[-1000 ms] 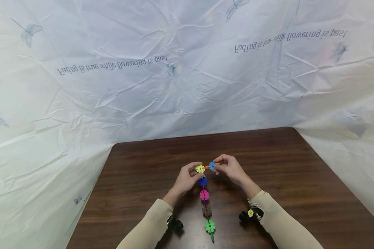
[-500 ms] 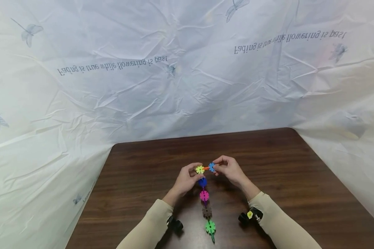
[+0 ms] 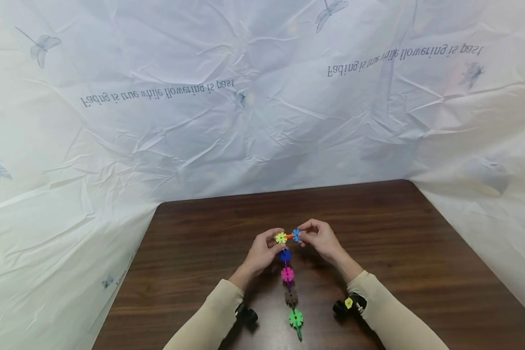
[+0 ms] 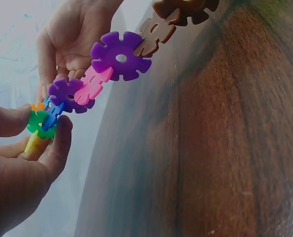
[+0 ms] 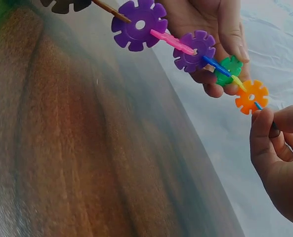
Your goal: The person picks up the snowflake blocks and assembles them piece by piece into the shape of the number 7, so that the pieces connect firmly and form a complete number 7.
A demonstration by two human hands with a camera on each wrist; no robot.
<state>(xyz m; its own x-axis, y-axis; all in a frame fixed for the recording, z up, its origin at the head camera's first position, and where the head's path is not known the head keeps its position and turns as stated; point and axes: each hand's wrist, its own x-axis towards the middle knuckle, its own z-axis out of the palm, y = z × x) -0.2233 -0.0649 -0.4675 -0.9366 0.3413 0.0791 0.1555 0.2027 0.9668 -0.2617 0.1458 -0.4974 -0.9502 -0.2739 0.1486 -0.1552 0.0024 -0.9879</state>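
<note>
A chain of slotted snowflake building discs runs from my hands toward the table's near edge. My left hand [image 3: 260, 250] pinches it near the far end, with thumb and fingers on a green disc [image 4: 40, 122] beside the yellow disc [image 3: 281, 237]. An orange disc [image 5: 252, 97] stands edge-on to the head view, slotted between the yellow disc and a light blue disc [image 3: 296, 235]. My right hand [image 3: 325, 240] pinches the light blue disc between thumb and fingertips. Blue [image 3: 284, 255], pink [image 3: 287, 274], brown [image 3: 291, 297] and bright green [image 3: 295, 318] discs follow, with purple discs [image 5: 140, 24] between some.
The chain is over a dark brown wooden table [image 3: 192, 272]. A white printed sheet [image 3: 262, 121] hangs behind the table and along both sides. Black wrist cameras [image 3: 247, 316] sit on both forearms, low beside the chain.
My right hand and the light blue disc have shifted slightly left, toward the yellow disc. The left hand stays almost still, and both hands keep their hold.
</note>
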